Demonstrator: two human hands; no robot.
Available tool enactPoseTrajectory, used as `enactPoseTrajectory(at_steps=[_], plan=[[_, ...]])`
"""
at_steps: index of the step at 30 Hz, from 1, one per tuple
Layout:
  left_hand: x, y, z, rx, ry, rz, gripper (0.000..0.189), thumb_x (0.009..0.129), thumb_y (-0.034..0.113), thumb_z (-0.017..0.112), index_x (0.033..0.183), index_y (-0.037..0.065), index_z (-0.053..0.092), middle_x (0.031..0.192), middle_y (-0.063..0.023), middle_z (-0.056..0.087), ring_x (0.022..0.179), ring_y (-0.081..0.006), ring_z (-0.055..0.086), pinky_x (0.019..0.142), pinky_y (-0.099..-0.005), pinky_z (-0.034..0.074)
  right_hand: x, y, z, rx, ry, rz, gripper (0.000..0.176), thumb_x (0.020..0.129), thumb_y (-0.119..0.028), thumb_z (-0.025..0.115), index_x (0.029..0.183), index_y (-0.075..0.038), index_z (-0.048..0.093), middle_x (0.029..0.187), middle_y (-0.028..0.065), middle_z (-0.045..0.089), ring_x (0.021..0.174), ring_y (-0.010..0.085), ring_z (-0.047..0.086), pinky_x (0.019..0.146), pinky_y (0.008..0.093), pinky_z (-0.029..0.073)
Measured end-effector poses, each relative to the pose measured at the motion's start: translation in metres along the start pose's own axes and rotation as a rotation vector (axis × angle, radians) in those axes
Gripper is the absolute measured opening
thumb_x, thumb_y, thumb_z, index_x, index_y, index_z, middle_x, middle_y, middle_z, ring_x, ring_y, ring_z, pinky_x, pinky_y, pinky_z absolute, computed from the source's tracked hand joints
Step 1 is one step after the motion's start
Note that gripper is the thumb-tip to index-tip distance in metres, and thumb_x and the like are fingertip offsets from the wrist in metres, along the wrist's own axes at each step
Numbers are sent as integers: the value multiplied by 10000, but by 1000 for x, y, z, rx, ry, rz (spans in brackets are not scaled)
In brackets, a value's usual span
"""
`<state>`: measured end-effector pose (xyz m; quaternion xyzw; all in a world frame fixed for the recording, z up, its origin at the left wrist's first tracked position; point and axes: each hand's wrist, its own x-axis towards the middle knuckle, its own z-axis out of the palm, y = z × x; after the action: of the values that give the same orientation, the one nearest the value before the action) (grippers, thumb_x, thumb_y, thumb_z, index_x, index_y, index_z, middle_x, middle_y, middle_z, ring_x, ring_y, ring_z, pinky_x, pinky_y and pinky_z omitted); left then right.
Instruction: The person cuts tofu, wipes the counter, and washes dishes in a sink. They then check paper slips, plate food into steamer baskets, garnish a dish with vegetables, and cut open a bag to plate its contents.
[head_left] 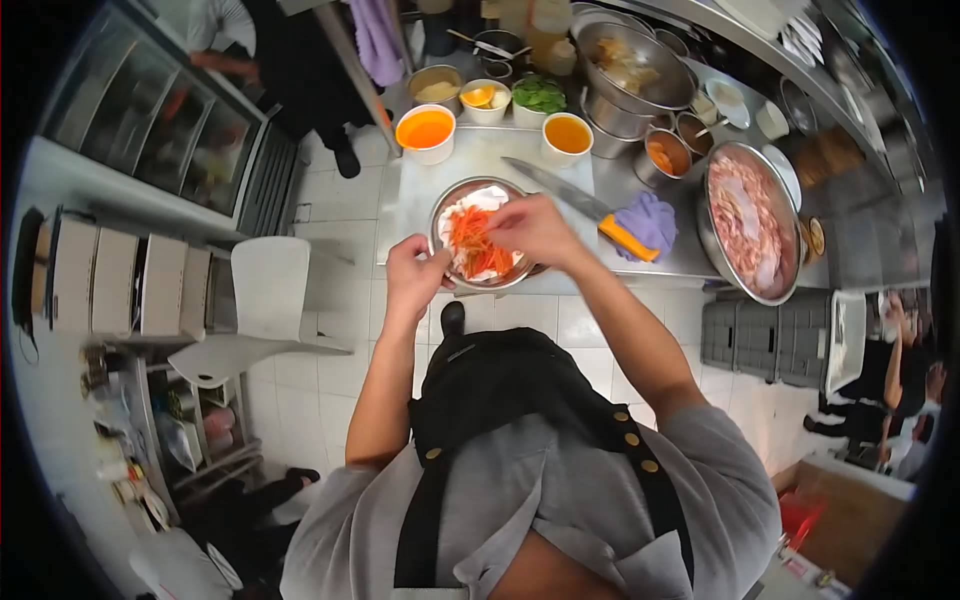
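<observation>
A round metal bowl [436, 222] stands near the front edge of the white cutting board [415, 190]. Inside it, orange shredded carrot [468, 232] lies over something white. My left hand [416, 278] grips the bowl's left rim, thumb toward the inside. From the right, my right hand [538, 228] reaches over the bowl, its fingers pinched together at the carrot shreds. Just beyond that hand lies a large knife [570, 190] with a yellow handle, slanting across the board's right edge. A crumpled purple cloth [645, 222] sits by the handle.
Tubs of orange liquid [425, 128], amber liquid [567, 134] and green leaves [539, 94] line the back. A large bowl of raw meat [745, 225] stands right, beyond a small pot [662, 158]. A white chair [270, 290] is at left. Other people stand nearby.
</observation>
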<state>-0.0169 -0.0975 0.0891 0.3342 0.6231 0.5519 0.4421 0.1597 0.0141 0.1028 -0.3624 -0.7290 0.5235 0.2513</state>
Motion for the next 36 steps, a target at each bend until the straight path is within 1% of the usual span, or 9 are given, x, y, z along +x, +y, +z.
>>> enactPoseTrajectory(at_steps=[4, 8, 11, 18, 20, 22, 26, 29, 36], plan=[[4, -2, -8, 80, 83, -5, 234, 755, 34, 626, 607, -6, 449, 605, -129, 584, 491, -166, 598, 370, -271, 467, -14, -24, -50, 294, 57, 258, 96, 745, -22, 688, 829, 23, 675, 722, 36, 641, 610, 94, 582, 587, 208, 487], [7, -10, -32, 56, 179, -16, 234, 742, 23, 612, 591, -8, 437, 603, -125, 580, 464, -172, 583, 368, -276, 474, -9, 43, -48, 318, 42, 288, 121, 726, -22, 705, 843, 4, 687, 733, 59, 647, 629, 132, 599, 590, 240, 491], [9, -14, -40, 45, 204, -50, 246, 742, 24, 628, 592, -7, 436, 601, -114, 568, 455, -176, 576, 368, -274, 475, -11, 64, -33, -476, 198, -341, 178, 654, -27, 684, 831, -46, 687, 746, 136, 608, 716, 308, 598, 645, 351, 487], [6, 4, -23, 105, 119, -35, 175, 741, 9, 595, 621, -15, 469, 674, -130, 573, 521, -184, 599, 391, -278, 506, -7, 1, -4, -474, 185, -506, 157, 679, -7, 683, 835, -20, 687, 776, 108, 609, 687, 262, 606, 616, 342, 495], [9, 4, -15, 106, 90, -35, 188, 748, 17, 597, 623, -1, 458, 659, -131, 582, 510, -178, 598, 390, -272, 501, -4, -7, 13, -543, 161, -472, 114, 679, -133, 682, 724, -29, 667, 820, 151, 617, 698, 294, 612, 623, 393, 495], [13, 3, -8, 145, 39, -21, 195, 759, 28, 603, 630, 6, 458, 637, -132, 592, 490, -166, 591, 391, -267, 495, -2, -17, 23, -972, 10, -151, 192, 656, -182, 697, 747, -15, 672, 824, 169, 637, 694, 300, 627, 617, 406, 504], [16, 8, 3, 134, 49, -11, 272, 737, 84, 628, 575, 18, 420, 511, -124, 570, 448, -180, 613, 377, -277, 446, 2, -17, 24, -965, -91, 131, 182, 658, -219, 702, 719, -52, 659, 793, 177, 613, 708, 311, 623, 618, 411, 501], [15, 16, 3, 192, 5, -18, 210, 756, 36, 605, 622, 12, 446, 613, -139, 595, 477, -164, 593, 383, -272, 483, -5, -12, 18, -977, -26, -133, 143, 656, -168, 682, 730, -49, 654, 791, 162, 601, 752, 308, 616, 639, 406, 502], [25, 15, 0, 191, 35, 29, 271, 740, 80, 633, 584, 11, 422, 511, -133, 571, 447, -186, 613, 377, -288, 455, 10, -3, -9, -873, -64, -233, 112, 671, -126, 690, 741, -51, 645, 755, 110, 564, 739, 272, 594, 626, 365, 489]])
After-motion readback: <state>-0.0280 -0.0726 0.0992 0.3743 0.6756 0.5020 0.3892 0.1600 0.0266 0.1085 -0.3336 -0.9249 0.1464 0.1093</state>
